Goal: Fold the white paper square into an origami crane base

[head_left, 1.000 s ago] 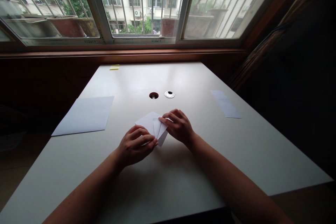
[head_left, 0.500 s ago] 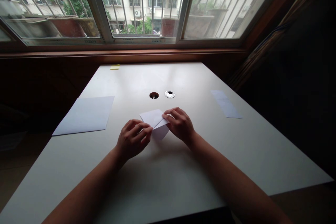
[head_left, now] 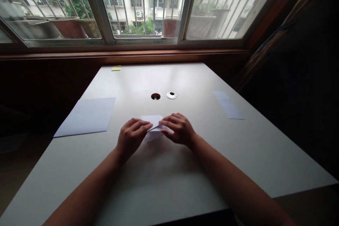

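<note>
A small folded sheet of white paper (head_left: 151,118) is between my two hands near the middle of the table, with a loose flap along its near side. My left hand (head_left: 133,135) pinches its left edge, thumb on top near the fold. From the right, my right hand (head_left: 180,129) has its fingertips on the paper's fold, while the thumb sits lower by the near flap. Part of the paper's right side is hidden behind those fingers.
A larger white sheet (head_left: 87,116) lies at the table's left edge, and a narrow paper strip (head_left: 228,105) on the right. Beyond my hands are a round hole (head_left: 155,96) and a silver ring cover (head_left: 171,95). Yellow sticky notes (head_left: 116,68) lie at the far edge.
The folded paper has come down flatter toward the table. My right hand has shifted slightly left and down, its thumb now apart from its fingers; my left thumb has moved onto the fold.
</note>
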